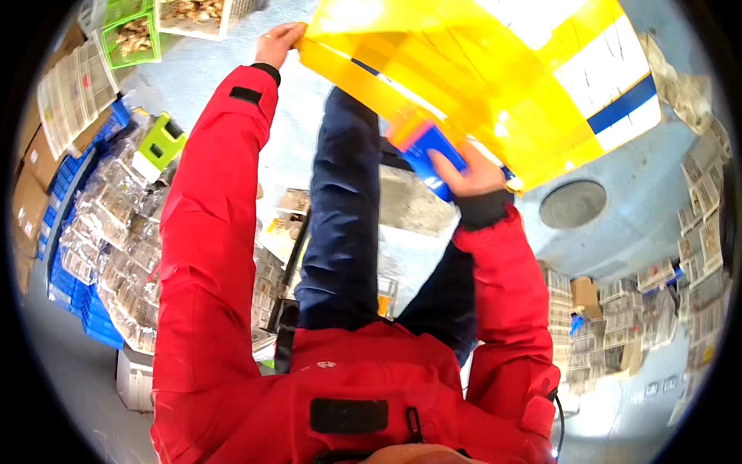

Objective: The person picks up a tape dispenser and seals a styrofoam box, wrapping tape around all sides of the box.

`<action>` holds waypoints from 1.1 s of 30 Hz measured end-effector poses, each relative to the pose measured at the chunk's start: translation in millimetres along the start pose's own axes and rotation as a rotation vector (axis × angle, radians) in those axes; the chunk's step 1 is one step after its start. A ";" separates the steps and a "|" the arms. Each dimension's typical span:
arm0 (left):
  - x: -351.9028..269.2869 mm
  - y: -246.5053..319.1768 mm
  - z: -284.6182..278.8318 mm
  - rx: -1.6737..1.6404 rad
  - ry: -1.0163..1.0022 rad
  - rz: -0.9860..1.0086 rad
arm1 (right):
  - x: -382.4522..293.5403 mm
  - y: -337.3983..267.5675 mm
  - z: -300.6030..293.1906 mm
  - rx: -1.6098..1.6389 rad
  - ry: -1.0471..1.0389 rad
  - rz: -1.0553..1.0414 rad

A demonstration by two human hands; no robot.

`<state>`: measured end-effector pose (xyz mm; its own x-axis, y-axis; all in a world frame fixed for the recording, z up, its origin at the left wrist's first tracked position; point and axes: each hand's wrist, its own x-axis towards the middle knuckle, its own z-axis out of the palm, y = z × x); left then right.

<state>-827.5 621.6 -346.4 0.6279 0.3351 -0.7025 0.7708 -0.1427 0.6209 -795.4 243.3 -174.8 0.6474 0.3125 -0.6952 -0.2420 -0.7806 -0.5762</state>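
Observation:
My left hand (279,44), at the top left of centre, pinches the corner of a large box (493,110) covered with glossy yellow tape over white, with a blue stripe. My right hand (472,171) is closed around a blue tape dispenser (435,153) at the near edge of that box. An orange part at the dispenser's far end is blurred. The box lies tilted across the top of the view, above my dark blue trouser legs. Its far side is cut off by the picture's rim.
Green (132,40) and white baskets (194,14) with brown contents stand at the upper left. A lime-green case (159,145) rests by plastic-wrapped crates (124,232). Stacked crates (620,325) line the right. A round cover (573,204) lies in the blue floor.

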 end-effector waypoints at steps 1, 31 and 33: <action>-10.1 -1.8 1.6 -0.002 -0.002 -0.011 | -28.1 45.3 -8.6 -0.015 0.033 -0.009; -114.3 47.2 107.2 1.238 -0.030 0.597 | -123.4 284.7 -107.5 0.459 0.640 0.686; -116.7 29.7 119.7 0.972 0.521 0.593 | -110.7 275.4 -87.7 0.439 0.634 0.568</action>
<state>-865.0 466.8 -287.6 0.9586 0.2812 -0.0438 0.2846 -0.9505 0.1252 -870.3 -53.7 -218.8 0.5892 -0.5025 -0.6327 -0.8066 -0.4122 -0.4237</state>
